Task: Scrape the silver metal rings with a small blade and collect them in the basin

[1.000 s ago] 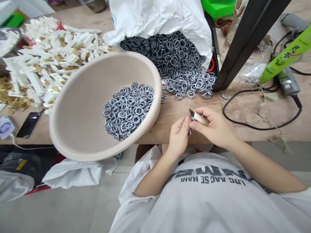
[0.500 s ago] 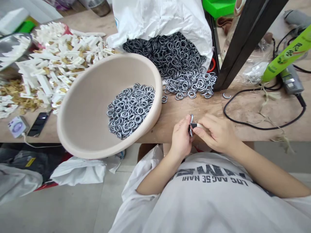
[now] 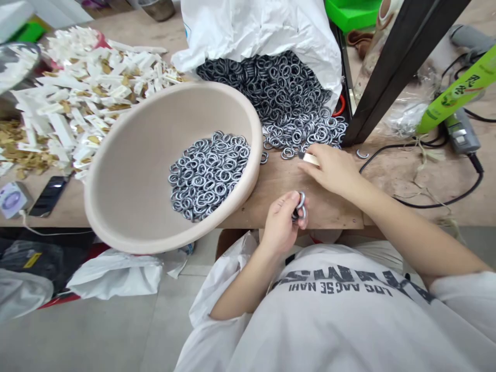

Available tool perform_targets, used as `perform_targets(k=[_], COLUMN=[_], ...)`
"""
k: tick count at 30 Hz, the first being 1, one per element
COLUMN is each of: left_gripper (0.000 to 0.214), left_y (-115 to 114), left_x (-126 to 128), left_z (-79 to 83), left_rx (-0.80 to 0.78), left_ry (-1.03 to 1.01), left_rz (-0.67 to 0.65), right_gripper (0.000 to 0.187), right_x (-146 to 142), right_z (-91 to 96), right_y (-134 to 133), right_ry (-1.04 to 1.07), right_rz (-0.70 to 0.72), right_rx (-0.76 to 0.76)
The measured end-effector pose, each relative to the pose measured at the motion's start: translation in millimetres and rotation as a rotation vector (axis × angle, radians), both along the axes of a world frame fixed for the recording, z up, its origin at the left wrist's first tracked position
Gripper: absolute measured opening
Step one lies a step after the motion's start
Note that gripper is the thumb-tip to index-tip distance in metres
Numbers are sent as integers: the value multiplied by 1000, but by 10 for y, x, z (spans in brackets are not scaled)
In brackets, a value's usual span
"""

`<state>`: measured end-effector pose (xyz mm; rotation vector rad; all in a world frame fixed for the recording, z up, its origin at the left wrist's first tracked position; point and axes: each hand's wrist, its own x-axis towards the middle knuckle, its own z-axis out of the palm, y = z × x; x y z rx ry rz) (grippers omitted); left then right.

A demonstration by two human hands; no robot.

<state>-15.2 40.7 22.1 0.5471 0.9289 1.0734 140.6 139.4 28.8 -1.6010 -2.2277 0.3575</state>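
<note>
My left hand (image 3: pixel 282 217) is closed around a few grey metal rings (image 3: pixel 302 199) near the table's front edge; its fingers partly hide them. My right hand (image 3: pixel 334 168) pinches a small tool with a white body (image 3: pixel 311 159) and a dark tip, whose exact kind I cannot tell. It is over the table, close to the near side of a loose pile of rings (image 3: pixel 306 129). That pile spills from a white sack (image 3: pixel 256 31). Left of my hands, a large beige basin (image 3: pixel 127 170) holds a heap of similar rings (image 3: pixel 209 175).
White and tan scraps (image 3: pixel 89 93) cover the left of the table, near a dark phone (image 3: pixel 49 195) and a small white box (image 3: pixel 13 199). A dark metal post (image 3: pixel 391 77) rises at right. Beyond it lie a black cable (image 3: pixel 426 205) and a green packet (image 3: pixel 453 95).
My hands have come apart. The right moved up toward the ring pile with the white tool; the left dropped slightly left, keeping rings. The view has shifted a little.
</note>
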Motion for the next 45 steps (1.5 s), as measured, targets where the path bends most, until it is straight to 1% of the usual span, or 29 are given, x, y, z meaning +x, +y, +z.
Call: perform_targets(k=[2,4,5,7,9,10,12,13,14,16,17,18,19,21,23,26,30,31,33,35,37,38,40,42,45], left_gripper=[27,25,22,21,29,32,34,33,32,31,31,31,31,35,39,42,40,39,38,39,42,43,43,42,41], left_y=[47,91,112,156,201,221,249,254,254,237,225,211,197,172,150,119,94,93,95,101,109,112,116,107,61], left_x=[-108,-213,-260,-335,-367,-363,-316,-277,-232,-139,-96,-58,-24,35,89,167,250,263,282,292,296,297,295,292,289], left_z=[-20,-35,-39,-43,-41,-38,-25,-16,-3,24,36,44,49,42,17,-24,-19,-4,36,75,104,113,122,120,106], left_rx=[-2,2,0,-11,1,26,108,160,218,342,398,439,462,441,370,294,193,156,93,50,12,-4,-20,-19,13], left_ry=[-22,-49,-59,-64,-22,28,176,256,327,432,469,498,518,526,493,417,225,171,85,44,39,43,51,50,40], left_rz=[28,67,87,121,152,168,183,169,135,42,0,-31,-50,-53,-13,49,36,40,59,89,119,131,143,132,72], right_gripper=[34,27,24,20,20,23,35,39,43,48,49,50,51,52,51,45,45,45,44,40,37,37,37,38,40], right_x=[-205,-356,-393,-378,-266,-190,-35,31,85,153,168,174,171,150,118,76,71,83,117,151,168,168,156,148,180], right_z=[-19,-56,-70,-66,-3,48,165,218,258,293,287,270,244,188,146,119,95,87,72,70,82,92,112,120,83], right_y=[177,321,373,414,359,296,122,25,-71,-234,-296,-346,-388,-460,-532,-637,-699,-705,-724,-762,-814,-840,-875,-872,-793], right_ry=[-116,-209,-221,-155,6,102,328,447,551,729,801,868,930,1031,1092,1114,1096,1068,926,685,458,380,293,268,312], right_rz=[60,82,83,74,74,94,159,225,305,398,405,379,334,224,151,107,97,95,83,105,153,171,175,176,155], right_rx=[28,35,41,54,16,-43,-271,-397,-529,-741,-813,-852,-860,-806,-705,-580,-544,-509,-357,-171,-54,-26,11,31,-12])
